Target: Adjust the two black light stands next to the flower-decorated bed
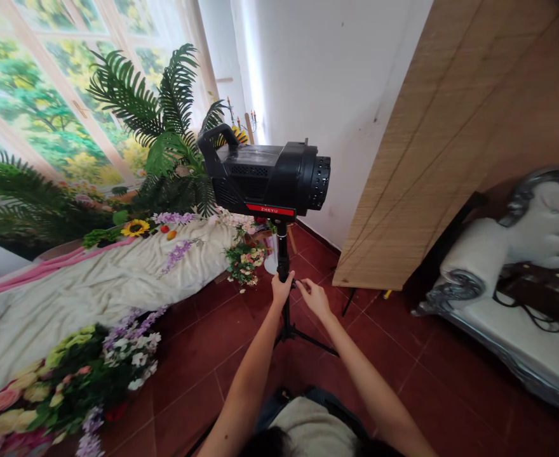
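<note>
A black studio light (270,181) with a red label stands on top of a black light stand (283,244), straight ahead of me. My left hand (282,289) is wrapped round the stand's pole below the light. Just to its right, my right hand (314,297) has its fingers pinched at a small dark knob (295,284) on the side of the pole; the fingers partly cover it. Below my hands, the stand's spread legs (308,338) rest on the red tiled floor.
On the left, a platform draped in cream cloth (198,251) carries flowers and fruit, with palm fronds (131,101) behind. Flower bunches (89,368) fill the lower left. A bamboo screen (398,165) leans at the right, beside a white sofa (489,304) holding a brown bag (541,295).
</note>
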{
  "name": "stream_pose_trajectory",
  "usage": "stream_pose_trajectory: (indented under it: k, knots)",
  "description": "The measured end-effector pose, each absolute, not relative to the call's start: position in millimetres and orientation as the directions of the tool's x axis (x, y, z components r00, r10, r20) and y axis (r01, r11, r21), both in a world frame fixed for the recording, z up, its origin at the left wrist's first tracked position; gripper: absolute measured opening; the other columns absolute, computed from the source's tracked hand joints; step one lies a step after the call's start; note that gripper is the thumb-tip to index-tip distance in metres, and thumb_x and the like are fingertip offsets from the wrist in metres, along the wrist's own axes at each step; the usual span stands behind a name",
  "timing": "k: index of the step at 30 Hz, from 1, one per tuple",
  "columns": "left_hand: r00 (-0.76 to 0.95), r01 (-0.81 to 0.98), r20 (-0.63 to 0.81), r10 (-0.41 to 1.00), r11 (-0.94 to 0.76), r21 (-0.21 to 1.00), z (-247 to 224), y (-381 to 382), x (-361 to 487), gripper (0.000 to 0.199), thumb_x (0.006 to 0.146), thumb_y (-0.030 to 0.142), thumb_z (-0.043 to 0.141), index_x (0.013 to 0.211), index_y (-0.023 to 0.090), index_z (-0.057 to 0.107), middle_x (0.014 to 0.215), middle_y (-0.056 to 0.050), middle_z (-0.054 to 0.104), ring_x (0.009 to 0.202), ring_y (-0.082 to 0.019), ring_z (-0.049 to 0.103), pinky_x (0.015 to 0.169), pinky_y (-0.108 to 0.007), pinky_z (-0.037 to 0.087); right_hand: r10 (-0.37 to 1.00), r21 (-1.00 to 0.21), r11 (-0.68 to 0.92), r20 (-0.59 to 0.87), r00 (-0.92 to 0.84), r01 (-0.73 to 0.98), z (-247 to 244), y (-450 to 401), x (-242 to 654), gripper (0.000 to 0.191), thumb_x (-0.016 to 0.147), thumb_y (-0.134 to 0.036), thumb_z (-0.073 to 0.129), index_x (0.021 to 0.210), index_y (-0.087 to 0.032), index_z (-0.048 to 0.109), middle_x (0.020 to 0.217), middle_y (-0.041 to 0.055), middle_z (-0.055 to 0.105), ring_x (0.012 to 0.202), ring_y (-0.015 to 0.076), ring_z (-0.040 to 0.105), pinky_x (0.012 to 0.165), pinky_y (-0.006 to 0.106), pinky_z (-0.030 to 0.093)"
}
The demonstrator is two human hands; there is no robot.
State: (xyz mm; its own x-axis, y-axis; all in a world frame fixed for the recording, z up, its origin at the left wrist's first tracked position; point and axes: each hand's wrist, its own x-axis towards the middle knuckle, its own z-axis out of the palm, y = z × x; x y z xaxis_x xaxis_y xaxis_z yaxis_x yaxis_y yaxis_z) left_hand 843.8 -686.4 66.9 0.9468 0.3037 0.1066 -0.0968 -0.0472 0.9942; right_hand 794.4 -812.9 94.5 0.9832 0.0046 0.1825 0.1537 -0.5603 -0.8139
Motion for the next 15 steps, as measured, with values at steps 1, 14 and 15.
stream_pose_trajectory:
  k: [1, 14, 15]
  knots:
    - [0.948, -0.092, 0.1, 0.301, -0.038, 0.995, 67, -687, 844, 0.036, 0.064, 0.047, 0.066, 0.074, 0.014, 0.06, 0.069, -0.004, 0.061, 0.059, -0.013, 0.055, 0.058, -0.023, 0.045, -0.022, -0.83, -0.545, 0.156, 0.988, 0.119, 95, -813, 796, 0.037, 0.083, -0.053, 0.042, 0.087, -0.023, 0.063, 0.078, 0.0031, 0.067, 0.069, 0.0176, 0.06, 0.063, 0.025, 0.042]
    - [0.949, -0.096, 0.107, 0.296, -0.053, 0.994, 69, -687, 843, 0.037, 0.065, 0.048, 0.064, 0.077, 0.013, 0.06, 0.071, -0.005, 0.061, 0.061, -0.014, 0.056, 0.059, -0.024, 0.045, -0.058, -0.983, 0.034, -0.182, 0.982, -0.181, 80, -805, 807, 0.036, 0.081, -0.053, 0.046, 0.078, -0.018, 0.052, 0.07, 0.0048, 0.065, 0.051, 0.0112, 0.055, 0.049, 0.023, 0.044]
    - [0.949, -0.101, 0.111, 0.297, -0.051, 0.994, 68, -688, 843, 0.037, 0.065, 0.047, 0.064, 0.078, 0.013, 0.061, 0.072, -0.005, 0.062, 0.063, -0.014, 0.057, 0.06, -0.025, 0.045, -0.098, -0.995, -0.057, -0.077, 0.992, -0.083, 82, -806, 805, 0.037, 0.079, -0.055, 0.048, 0.082, -0.019, 0.053, 0.073, 0.0038, 0.065, 0.054, 0.0121, 0.056, 0.052, 0.024, 0.045]
